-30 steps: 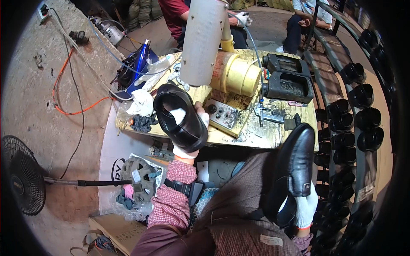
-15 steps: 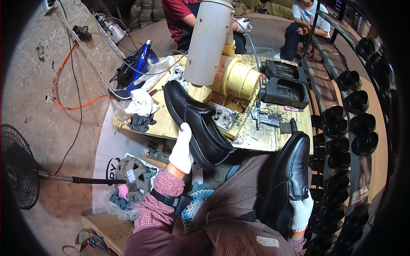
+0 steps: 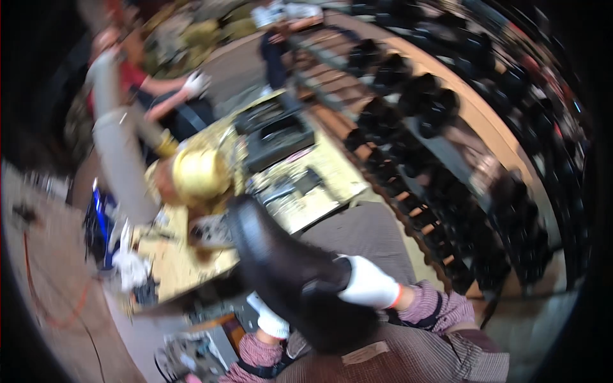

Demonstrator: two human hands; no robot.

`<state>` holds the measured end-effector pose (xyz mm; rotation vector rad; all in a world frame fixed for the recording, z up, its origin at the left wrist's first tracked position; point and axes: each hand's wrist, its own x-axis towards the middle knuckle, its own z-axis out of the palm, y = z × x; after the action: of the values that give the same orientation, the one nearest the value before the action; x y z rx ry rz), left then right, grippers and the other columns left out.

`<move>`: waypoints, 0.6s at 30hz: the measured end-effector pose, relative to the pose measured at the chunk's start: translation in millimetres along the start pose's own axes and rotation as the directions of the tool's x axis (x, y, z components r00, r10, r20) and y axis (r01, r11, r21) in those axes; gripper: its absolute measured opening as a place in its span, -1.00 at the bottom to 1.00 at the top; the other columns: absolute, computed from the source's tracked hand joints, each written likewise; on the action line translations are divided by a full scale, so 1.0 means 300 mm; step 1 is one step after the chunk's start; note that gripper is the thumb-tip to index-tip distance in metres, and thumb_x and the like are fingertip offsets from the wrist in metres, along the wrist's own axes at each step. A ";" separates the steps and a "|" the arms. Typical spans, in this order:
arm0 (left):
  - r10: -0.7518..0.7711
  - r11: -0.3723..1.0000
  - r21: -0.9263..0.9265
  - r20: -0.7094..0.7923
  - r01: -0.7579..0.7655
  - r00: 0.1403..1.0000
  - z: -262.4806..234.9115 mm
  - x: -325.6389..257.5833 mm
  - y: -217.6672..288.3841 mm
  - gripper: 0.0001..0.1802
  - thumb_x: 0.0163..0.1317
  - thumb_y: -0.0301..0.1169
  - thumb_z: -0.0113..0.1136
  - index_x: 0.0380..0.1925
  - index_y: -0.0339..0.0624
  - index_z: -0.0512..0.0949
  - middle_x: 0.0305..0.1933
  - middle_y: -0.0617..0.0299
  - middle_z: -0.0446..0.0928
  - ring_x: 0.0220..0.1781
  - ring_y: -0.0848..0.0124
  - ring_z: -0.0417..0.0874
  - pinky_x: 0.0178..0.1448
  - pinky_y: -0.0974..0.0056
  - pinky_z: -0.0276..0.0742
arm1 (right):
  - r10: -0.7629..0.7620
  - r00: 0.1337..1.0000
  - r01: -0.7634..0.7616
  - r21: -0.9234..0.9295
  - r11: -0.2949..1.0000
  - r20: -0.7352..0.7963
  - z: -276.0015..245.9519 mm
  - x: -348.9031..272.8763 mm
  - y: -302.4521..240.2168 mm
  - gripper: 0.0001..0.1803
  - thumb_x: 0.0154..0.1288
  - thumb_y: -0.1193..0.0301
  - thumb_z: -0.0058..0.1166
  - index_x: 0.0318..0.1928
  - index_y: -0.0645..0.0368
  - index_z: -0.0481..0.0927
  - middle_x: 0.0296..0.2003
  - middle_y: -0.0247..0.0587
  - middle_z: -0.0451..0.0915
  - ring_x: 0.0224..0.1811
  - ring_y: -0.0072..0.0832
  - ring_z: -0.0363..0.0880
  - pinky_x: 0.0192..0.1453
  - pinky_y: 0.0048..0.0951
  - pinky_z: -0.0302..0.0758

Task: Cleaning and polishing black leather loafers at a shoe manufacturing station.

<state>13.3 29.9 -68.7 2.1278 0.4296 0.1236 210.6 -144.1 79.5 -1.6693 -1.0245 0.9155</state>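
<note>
The picture is heavily blurred. A black leather shoe (image 3: 287,274) lies tilted across the middle, toe pointing up-left toward the workbench. My right hand (image 3: 369,286), in a white glove, grips the shoe's upper from the right. My left hand (image 3: 271,322), also white-gloved, holds it from underneath and is partly hidden by it. Both pink checked sleeves come in from the lower edge over my brown-trousered lap (image 3: 408,357). I cannot tell whether a second shoe lies behind the first.
A cluttered workbench (image 3: 172,268) carries a yellow cylindrical machine (image 3: 198,175), a grey column (image 3: 118,159) and a black box (image 3: 281,137). Racks of black shoes (image 3: 434,108) fill the right. A person in red with a white glove (image 3: 195,83) sits beyond the bench.
The view has swung sharply and blurred. The shoe in my left hand has come down over my lap, and my right hand now grips it from the right.
</note>
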 end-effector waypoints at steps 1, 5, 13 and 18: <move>0.025 0.997 -0.069 0.044 -0.022 0.999 -0.005 0.064 0.013 -0.36 0.60 -0.39 -0.08 0.61 -0.18 0.05 0.55 0.11 0.28 0.53 0.28 0.31 0.60 0.23 0.22 | -0.133 0.988 0.119 -0.173 0.978 -0.073 -0.010 -0.019 -0.057 -0.27 0.30 0.22 0.26 0.44 0.14 0.40 0.09 0.13 0.64 0.13 0.02 0.65 0.23 -0.17 0.56; 0.106 0.943 -0.330 0.222 -0.027 0.969 0.122 0.127 0.032 -0.37 0.63 -0.34 -0.11 0.61 -0.17 0.05 0.54 0.11 0.30 0.50 0.27 0.35 0.58 0.23 0.25 | -0.089 0.978 0.082 -0.045 0.996 -0.189 -0.006 -0.138 -0.033 -0.09 0.35 0.25 0.21 0.62 0.08 0.09 0.37 0.28 0.42 0.34 0.13 0.51 0.44 -0.17 0.43; -0.004 0.640 -0.698 0.416 0.322 0.909 0.187 0.231 0.187 -0.23 0.62 0.01 -0.08 0.62 -0.19 0.03 0.46 0.02 0.41 0.31 0.21 0.57 0.49 0.18 0.43 | -0.099 0.863 0.165 0.092 0.982 -0.495 -0.235 -0.299 -0.021 -0.21 0.30 0.50 0.10 0.55 0.25 0.25 0.45 0.04 0.42 0.52 -0.24 0.35 0.60 -0.34 0.21; -0.072 0.664 -0.712 0.241 0.227 0.968 -0.009 0.060 0.460 -0.31 0.64 -0.26 -0.07 0.62 -0.25 -0.02 0.22 -0.04 0.58 0.14 0.21 0.66 0.30 0.13 0.60 | 0.063 0.485 -0.062 0.038 0.997 -0.872 -0.559 -0.421 0.034 -0.22 0.21 0.50 0.20 0.48 0.29 0.36 0.24 0.07 0.62 0.15 -0.24 0.67 0.27 -0.27 0.54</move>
<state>65.0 -31.6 45.1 1.2691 0.3556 -0.0127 317.3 -317.7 130.9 -1.8307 -0.2249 -0.0127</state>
